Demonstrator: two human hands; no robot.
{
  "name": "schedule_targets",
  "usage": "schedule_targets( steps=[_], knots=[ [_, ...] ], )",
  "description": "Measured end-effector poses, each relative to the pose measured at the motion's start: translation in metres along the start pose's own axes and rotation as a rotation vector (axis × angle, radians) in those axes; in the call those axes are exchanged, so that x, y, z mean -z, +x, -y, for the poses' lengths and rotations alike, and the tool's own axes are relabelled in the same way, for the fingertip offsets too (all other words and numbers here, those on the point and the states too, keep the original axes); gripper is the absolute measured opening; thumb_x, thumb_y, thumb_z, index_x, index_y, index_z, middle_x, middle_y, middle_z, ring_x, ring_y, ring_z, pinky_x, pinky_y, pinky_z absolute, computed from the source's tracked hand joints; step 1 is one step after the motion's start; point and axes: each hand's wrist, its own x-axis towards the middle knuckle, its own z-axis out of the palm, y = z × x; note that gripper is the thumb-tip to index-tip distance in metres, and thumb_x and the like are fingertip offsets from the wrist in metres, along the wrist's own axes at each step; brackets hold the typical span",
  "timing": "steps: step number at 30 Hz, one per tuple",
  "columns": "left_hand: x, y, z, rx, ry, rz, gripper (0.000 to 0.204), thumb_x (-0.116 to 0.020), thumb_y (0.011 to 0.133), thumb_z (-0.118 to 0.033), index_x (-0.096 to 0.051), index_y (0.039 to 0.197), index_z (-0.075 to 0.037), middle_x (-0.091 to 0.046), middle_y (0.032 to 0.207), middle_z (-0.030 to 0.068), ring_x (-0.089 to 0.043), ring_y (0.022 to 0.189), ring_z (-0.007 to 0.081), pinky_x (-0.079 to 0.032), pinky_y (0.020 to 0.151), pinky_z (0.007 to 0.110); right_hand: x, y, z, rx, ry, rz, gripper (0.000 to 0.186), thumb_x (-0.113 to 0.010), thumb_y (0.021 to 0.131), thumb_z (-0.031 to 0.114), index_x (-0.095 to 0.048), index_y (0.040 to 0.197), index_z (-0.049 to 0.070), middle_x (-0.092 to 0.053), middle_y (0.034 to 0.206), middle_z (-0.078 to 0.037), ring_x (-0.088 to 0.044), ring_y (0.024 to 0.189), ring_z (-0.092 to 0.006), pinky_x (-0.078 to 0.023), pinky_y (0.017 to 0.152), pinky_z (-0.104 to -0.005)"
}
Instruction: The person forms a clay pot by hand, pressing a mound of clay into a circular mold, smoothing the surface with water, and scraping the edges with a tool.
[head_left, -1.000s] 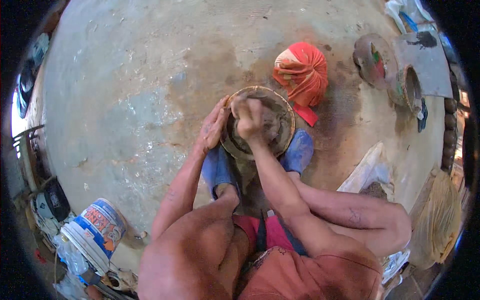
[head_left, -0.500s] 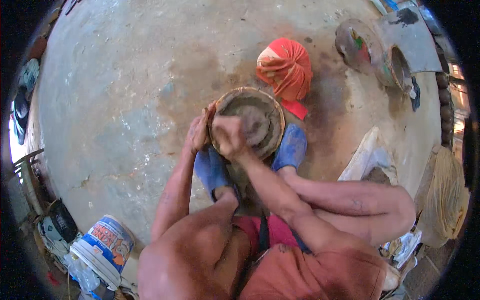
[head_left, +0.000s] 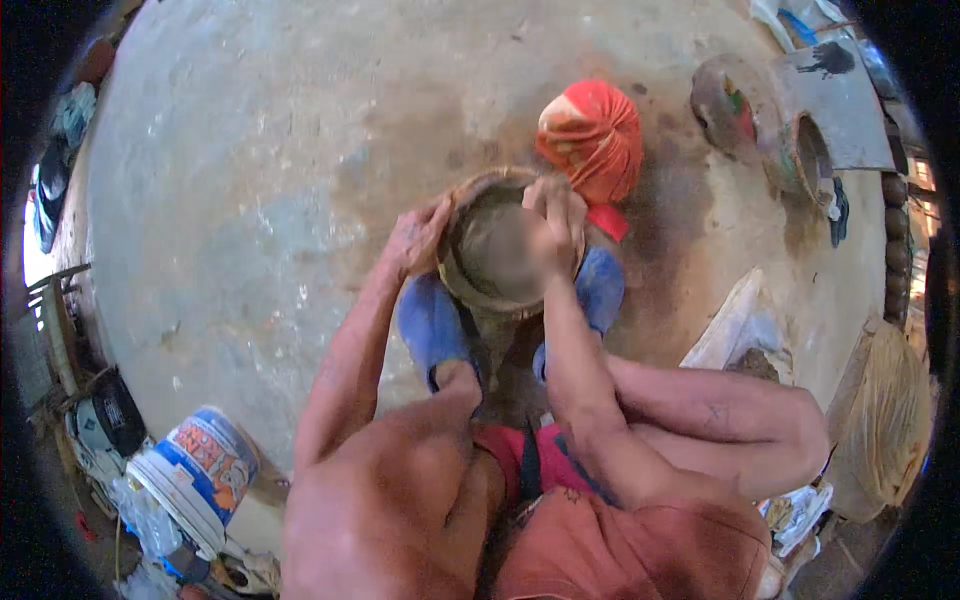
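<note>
A round bowl-shaped form (head_left: pixel 478 183) stands between my feet, lined inside with wet grey-brown clay (head_left: pixel 487 240). At its left side, my left hand (head_left: pixel 420 238) grips the rim, with the thumb side toward the top edge. My right hand (head_left: pixel 562 222) is closed with bent fingers against the inner right wall and rim. Its lower part is smeared by motion, and whatever lies under its fingers is hidden. My blue shoes (head_left: pixel 436 325) flank the bowl. Just beyond its right side sits a rounded bundle in orange-red cloth (head_left: pixel 600 140).
A clay-stained pot (head_left: pixel 812 160) lies tilted at the far right beside a grey board (head_left: pixel 850 110). A white sack (head_left: pixel 735 325) lies right of my shoes. Near left stands a white and blue bucket (head_left: pixel 195 480). A tan cloth-covered bundle (head_left: pixel 885 420) stands at the right edge.
My right hand has swung from the bowl's left inner side across to its right side. My left hand stays on the left rim. The view has shifted slightly.
</note>
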Motion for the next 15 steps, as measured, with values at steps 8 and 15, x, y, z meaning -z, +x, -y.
schedule_targets(
  steps=[8,15],
  knots=[
    [-0.005,0.005,-0.001,-0.166,-0.042,-0.07,0.059,-0.045,0.107,-0.056,-0.058,0.149,-0.017,-0.068,0.133,0.0258,-0.063,0.129,0.041,-0.049,0.108,0.046,0.026,-0.008,-0.006,-0.041,0.044,-0.034,0.047,-0.048,0.113,0.032,-0.048,0.071,0.011,-0.042,0.064,0.003,-0.038,0.059,-0.009,-0.026,0.052,-0.029],
    [-0.014,0.008,-0.021,-0.253,-0.064,-0.092,0.061,-0.044,0.109,-0.055,-0.06,0.144,-0.008,-0.073,0.124,0.0241,-0.068,0.122,0.0363,-0.051,0.103,0.045,0.013,-0.039,-0.015,0.342,-0.721,0.045,0.044,-0.05,0.108,0.037,-0.059,0.081,0.003,-0.056,0.075,-0.011,-0.053,0.066,-0.0331,-0.041,0.063,-0.0436]
  ],
)
